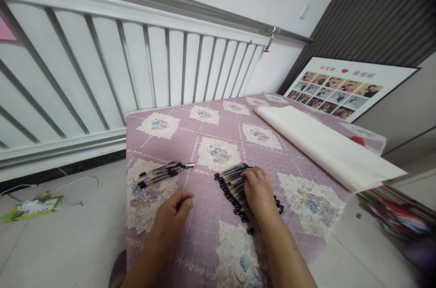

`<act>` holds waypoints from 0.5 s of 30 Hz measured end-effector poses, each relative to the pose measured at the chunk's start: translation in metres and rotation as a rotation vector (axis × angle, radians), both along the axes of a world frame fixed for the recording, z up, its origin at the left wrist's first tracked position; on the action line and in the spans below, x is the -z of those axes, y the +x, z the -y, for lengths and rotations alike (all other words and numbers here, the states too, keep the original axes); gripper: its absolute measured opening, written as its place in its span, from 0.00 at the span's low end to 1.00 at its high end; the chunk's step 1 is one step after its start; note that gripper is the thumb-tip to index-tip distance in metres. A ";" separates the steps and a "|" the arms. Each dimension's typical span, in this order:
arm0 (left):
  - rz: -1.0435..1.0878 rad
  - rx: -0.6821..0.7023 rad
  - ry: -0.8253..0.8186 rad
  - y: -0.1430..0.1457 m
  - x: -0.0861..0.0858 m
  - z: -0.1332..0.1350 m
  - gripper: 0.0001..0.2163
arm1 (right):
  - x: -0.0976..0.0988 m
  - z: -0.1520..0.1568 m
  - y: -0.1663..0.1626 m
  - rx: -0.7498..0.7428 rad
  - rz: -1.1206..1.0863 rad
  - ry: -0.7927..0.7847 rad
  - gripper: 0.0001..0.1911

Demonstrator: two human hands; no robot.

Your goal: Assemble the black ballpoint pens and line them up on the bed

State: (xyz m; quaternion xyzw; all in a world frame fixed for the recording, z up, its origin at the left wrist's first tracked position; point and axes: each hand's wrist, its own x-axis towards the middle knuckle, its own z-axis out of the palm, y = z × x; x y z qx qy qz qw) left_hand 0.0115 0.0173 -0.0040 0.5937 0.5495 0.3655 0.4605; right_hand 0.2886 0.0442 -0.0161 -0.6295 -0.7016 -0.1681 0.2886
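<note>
My right hand [259, 191] is over a slanting row of black-capped pens [235, 188] on the patterned cloth. Its fingers are bent down and closed on a pen at the far end of the row. The palm hides part of the row, and some dark ends show beyond the wrist. My left hand [173, 215] hovers over the near left of the cloth, thumb and fingers curled together, with no object showing in it. Just beyond it lies a smaller loose group of pens [160, 172], one with a silvery tip pointing right.
A purple floral tablecloth [190, 138] covers the table. A large cream sheet [323, 142], folded or rolled, lies along the right side. Behind stand a white radiator [173, 65] and a leaning photo board [340, 83]. A green-and-white packet [37, 208] and a white cable are on the floor.
</note>
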 end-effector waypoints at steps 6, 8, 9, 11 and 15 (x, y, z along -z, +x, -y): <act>0.010 -0.019 0.022 0.002 0.003 -0.001 0.11 | 0.012 -0.004 0.011 0.035 0.081 0.028 0.16; 0.012 -0.021 0.040 0.000 0.005 -0.003 0.11 | 0.011 -0.004 0.010 0.022 0.094 0.055 0.15; 0.004 -0.026 0.057 -0.002 0.005 -0.005 0.11 | 0.009 -0.004 0.007 0.013 0.087 0.085 0.14; -0.044 -0.056 0.113 -0.010 0.002 -0.010 0.11 | 0.003 -0.003 -0.003 -0.007 0.044 0.135 0.11; -0.279 -0.179 0.296 -0.032 -0.004 -0.023 0.11 | -0.009 0.001 -0.039 -0.152 -0.046 0.141 0.08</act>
